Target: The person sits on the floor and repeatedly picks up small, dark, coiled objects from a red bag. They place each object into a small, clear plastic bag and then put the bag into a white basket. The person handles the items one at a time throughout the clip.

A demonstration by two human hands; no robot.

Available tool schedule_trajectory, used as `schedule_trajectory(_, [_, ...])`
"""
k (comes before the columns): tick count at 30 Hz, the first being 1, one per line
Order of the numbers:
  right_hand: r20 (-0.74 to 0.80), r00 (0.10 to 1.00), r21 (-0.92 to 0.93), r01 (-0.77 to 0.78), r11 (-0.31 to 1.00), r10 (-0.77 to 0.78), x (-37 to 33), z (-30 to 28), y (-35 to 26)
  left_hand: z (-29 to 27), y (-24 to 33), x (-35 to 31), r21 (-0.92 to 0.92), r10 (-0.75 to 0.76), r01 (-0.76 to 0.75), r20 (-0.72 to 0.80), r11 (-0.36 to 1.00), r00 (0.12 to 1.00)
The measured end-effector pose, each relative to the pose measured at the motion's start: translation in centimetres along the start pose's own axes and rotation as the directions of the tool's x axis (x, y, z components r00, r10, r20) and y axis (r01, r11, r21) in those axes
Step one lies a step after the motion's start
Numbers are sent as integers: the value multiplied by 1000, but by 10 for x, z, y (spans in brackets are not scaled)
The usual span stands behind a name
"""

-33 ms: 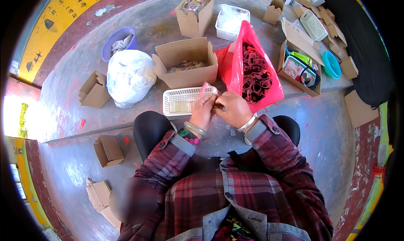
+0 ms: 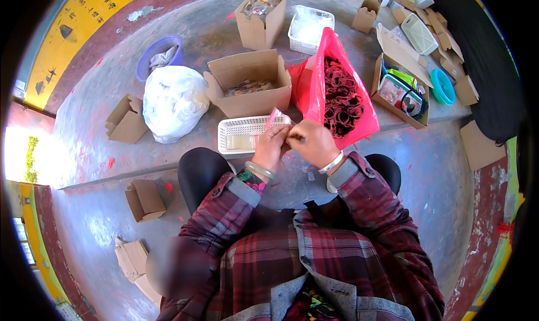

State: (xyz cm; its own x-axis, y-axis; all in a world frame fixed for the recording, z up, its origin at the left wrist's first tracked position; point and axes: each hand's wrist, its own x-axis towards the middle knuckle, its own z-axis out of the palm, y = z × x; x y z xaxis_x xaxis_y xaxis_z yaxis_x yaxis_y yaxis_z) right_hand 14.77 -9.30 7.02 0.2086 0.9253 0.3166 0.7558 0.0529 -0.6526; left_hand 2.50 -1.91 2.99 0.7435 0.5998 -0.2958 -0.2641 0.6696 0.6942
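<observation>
My left hand (image 2: 270, 147) is closed on a small clear plastic bag (image 2: 275, 117) with a pinkish-red edge. Right beside it, my right hand (image 2: 315, 143) has its fingers pinched together at the bag's opening; whatever lies between them is too small and smeared to name. Both hands are raised at the right end of a white perforated basket (image 2: 222, 131). Flat clear bags (image 2: 241, 142) lie inside that basket. A bright pink plastic bag (image 2: 364, 114) full of dark, pink-edged loops (image 2: 340, 91) stands open just past my right hand.
Behind the basket is a cardboard box (image 2: 252, 106) with small packets. A stuffed white bag (image 2: 173, 105), purple basin (image 2: 144, 60) and open carton (image 2: 124, 122) stand left. At right are a box of odds and ends (image 2: 375, 91) and a turquoise basin (image 2: 443, 91). A step edge (image 2: 123, 177) crosses the floor.
My right hand has shifted slightly, its knuckles turned a little and its fingertips more blurred. The left hand and the small bag stay almost where they were.
</observation>
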Motion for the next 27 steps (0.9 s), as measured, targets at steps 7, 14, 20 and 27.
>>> schedule_trajectory(7, [392,875,511,-464,724,285,4,-16,38,-8,9,4,313,48,-53,23,948,999])
schedule_trajectory(14, [457,801,594,-599,537,388,1,-16,28,-11,11,4,176,-8,0,49,984,999])
schedule_trajectory(20, [398,788,640,-605,473,469,-2,-6,28,-8,7,3,179,-24,16,41,984,999])
schedule_trajectory(27, [341,816,633,-566,528,466,-4,-1,29,-10,7,3,151,-4,2,10,989,1000])
